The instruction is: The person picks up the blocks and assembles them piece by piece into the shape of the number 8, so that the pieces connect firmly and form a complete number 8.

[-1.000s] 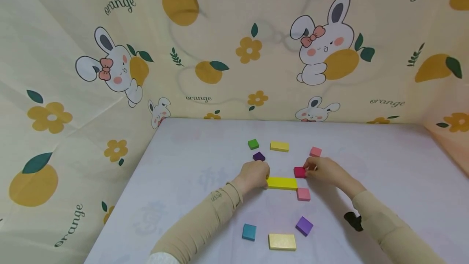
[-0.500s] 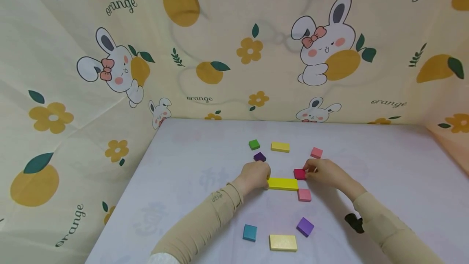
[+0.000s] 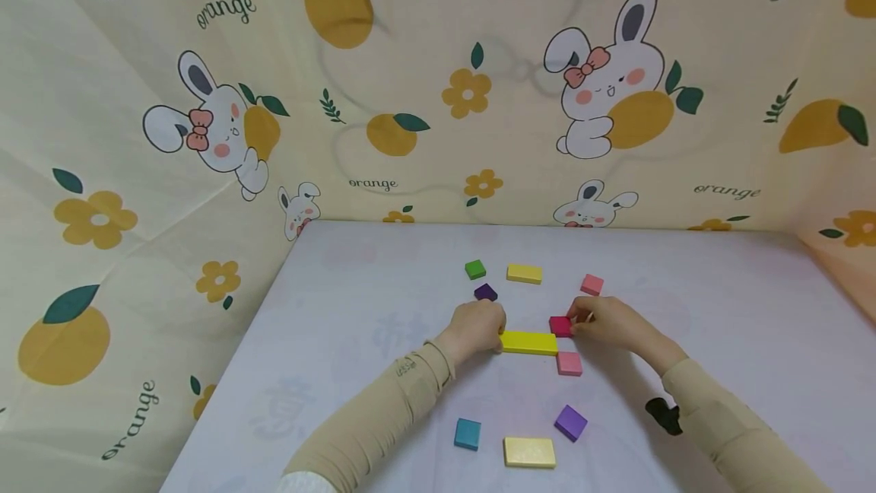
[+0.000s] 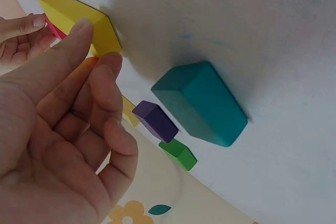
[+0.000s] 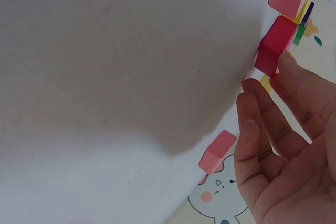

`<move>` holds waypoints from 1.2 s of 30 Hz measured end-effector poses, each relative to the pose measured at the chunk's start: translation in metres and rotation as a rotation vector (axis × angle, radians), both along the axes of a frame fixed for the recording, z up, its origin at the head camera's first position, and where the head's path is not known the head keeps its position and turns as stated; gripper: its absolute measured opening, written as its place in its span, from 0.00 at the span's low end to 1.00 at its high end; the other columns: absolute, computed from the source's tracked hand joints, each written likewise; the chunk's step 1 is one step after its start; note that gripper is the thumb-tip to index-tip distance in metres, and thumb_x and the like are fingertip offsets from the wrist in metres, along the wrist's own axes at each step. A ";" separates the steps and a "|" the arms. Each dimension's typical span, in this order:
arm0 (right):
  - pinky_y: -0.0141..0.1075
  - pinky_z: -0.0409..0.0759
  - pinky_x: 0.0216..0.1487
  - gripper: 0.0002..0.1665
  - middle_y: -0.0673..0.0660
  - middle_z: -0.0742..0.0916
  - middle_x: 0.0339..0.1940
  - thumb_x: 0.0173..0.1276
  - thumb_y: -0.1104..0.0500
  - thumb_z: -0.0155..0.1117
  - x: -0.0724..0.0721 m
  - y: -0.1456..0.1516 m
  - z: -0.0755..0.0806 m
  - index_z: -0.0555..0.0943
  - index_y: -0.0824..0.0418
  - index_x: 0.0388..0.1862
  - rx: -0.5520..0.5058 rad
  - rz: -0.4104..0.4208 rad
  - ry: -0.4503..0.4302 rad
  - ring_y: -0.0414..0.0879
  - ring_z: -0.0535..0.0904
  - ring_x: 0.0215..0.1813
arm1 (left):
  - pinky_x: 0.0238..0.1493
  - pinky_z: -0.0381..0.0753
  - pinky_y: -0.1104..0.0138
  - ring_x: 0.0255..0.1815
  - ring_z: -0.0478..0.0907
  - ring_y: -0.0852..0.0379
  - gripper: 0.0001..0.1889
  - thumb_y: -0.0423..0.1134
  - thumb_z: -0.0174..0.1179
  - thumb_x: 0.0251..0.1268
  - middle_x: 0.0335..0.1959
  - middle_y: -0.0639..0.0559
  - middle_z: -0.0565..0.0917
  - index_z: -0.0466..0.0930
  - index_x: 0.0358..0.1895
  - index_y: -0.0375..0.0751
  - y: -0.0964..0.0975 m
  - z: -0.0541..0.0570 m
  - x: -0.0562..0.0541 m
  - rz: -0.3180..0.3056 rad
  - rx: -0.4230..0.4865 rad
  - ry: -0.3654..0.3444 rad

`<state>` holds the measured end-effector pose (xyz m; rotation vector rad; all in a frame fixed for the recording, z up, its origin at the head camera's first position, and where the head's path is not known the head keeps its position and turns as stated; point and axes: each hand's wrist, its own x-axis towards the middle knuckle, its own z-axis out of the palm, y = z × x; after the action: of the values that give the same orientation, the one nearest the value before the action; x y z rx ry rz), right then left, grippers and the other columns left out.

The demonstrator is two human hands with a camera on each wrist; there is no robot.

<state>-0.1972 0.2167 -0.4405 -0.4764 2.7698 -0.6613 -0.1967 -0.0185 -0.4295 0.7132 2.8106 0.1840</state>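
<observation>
My left hand pinches the left end of a long yellow block between thumb and finger. At the block's right end, my right hand holds a small red block by its right side, thumb and fingertip on it. A pink block sits just in front of the red one, by the yellow block's right end. In the left wrist view a teal block stands near my left fingers; the hand hides it in the head view. Behind that hand lies a dark purple block.
Farther back are a green block, a pale yellow block and another pink block. Toward the front lie a blue block, a cream block and a purple block. A patterned curtain hangs behind the table.
The red block has shifted slightly toward the front, closer to the yellow block's right end, with my right hand moving along. My left hand and the other blocks stay put.
</observation>
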 end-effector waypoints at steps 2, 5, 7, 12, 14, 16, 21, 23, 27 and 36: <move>0.40 0.76 0.38 0.06 0.52 0.84 0.32 0.60 0.60 0.64 0.000 0.000 0.000 0.80 0.58 0.37 -0.001 0.004 0.004 0.44 0.75 0.35 | 0.27 0.74 0.70 0.24 0.74 0.62 0.11 0.42 0.72 0.46 0.29 0.55 0.86 0.86 0.34 0.44 0.000 -0.001 0.000 -0.004 -0.002 0.011; 0.40 0.76 0.38 0.06 0.52 0.84 0.33 0.60 0.60 0.64 -0.001 0.000 -0.001 0.80 0.58 0.37 0.000 0.005 0.002 0.44 0.75 0.35 | 0.26 0.74 0.70 0.24 0.74 0.62 0.11 0.42 0.72 0.46 0.29 0.56 0.86 0.86 0.34 0.44 0.000 -0.001 -0.001 -0.007 -0.008 0.021; 0.40 0.76 0.38 0.07 0.52 0.84 0.33 0.60 0.60 0.64 -0.001 0.001 -0.001 0.80 0.58 0.37 -0.001 0.002 -0.005 0.44 0.75 0.35 | 0.27 0.73 0.70 0.24 0.74 0.62 0.12 0.42 0.72 0.46 0.30 0.55 0.86 0.86 0.35 0.44 0.000 -0.001 -0.001 -0.006 -0.010 0.019; 0.41 0.77 0.39 0.08 0.52 0.83 0.33 0.60 0.60 0.64 -0.001 0.002 -0.001 0.79 0.58 0.39 0.002 -0.005 -0.012 0.44 0.75 0.36 | 0.25 0.71 0.70 0.23 0.73 0.62 0.10 0.42 0.71 0.47 0.28 0.56 0.85 0.85 0.34 0.44 0.001 -0.001 0.001 -0.008 -0.020 0.023; 0.42 0.77 0.40 0.08 0.52 0.84 0.34 0.60 0.60 0.64 -0.001 0.003 -0.001 0.80 0.58 0.39 0.001 -0.001 -0.012 0.45 0.76 0.36 | 0.24 0.70 0.70 0.22 0.73 0.62 0.10 0.42 0.71 0.47 0.27 0.56 0.85 0.85 0.33 0.44 0.002 -0.001 0.002 -0.014 -0.026 0.033; 0.42 0.78 0.41 0.09 0.52 0.84 0.34 0.61 0.59 0.64 -0.001 0.004 -0.001 0.80 0.58 0.40 -0.001 0.007 -0.015 0.45 0.76 0.37 | 0.24 0.70 0.70 0.21 0.72 0.62 0.10 0.43 0.71 0.48 0.26 0.56 0.85 0.85 0.33 0.45 0.001 0.000 0.004 -0.029 -0.040 0.052; 0.44 0.79 0.43 0.13 0.53 0.84 0.36 0.61 0.59 0.64 0.000 0.006 -0.003 0.79 0.60 0.44 -0.031 0.031 -0.024 0.45 0.77 0.39 | 0.24 0.70 0.70 0.20 0.69 0.62 0.06 0.41 0.68 0.51 0.23 0.56 0.82 0.84 0.30 0.44 -0.003 -0.001 0.006 -0.058 -0.056 0.092; 0.43 0.79 0.43 0.15 0.53 0.84 0.36 0.61 0.59 0.64 0.000 0.007 -0.004 0.79 0.61 0.47 -0.039 0.041 -0.020 0.45 0.77 0.39 | 0.24 0.70 0.70 0.20 0.68 0.62 0.04 0.39 0.65 0.53 0.22 0.56 0.81 0.83 0.30 0.44 -0.005 -0.003 0.006 -0.072 -0.066 0.105; 0.43 0.80 0.44 0.17 0.54 0.85 0.37 0.60 0.60 0.64 0.001 0.007 -0.006 0.77 0.62 0.49 -0.049 0.064 -0.004 0.46 0.78 0.40 | 0.25 0.70 0.71 0.21 0.69 0.63 0.05 0.40 0.62 0.54 0.23 0.57 0.79 0.83 0.32 0.44 -0.010 -0.007 0.007 -0.105 -0.071 0.118; 0.42 0.80 0.42 0.18 0.52 0.84 0.37 0.59 0.59 0.66 0.004 0.006 -0.002 0.79 0.60 0.49 -0.023 0.044 0.004 0.44 0.78 0.40 | 0.26 0.68 0.73 0.21 0.68 0.63 0.07 0.42 0.62 0.56 0.23 0.57 0.78 0.84 0.35 0.44 -0.010 -0.006 0.006 -0.114 -0.047 0.099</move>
<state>-0.1937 0.2222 -0.4427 -0.5430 2.7498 -0.6830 -0.1906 -0.0281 -0.4358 0.8915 2.8456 0.0635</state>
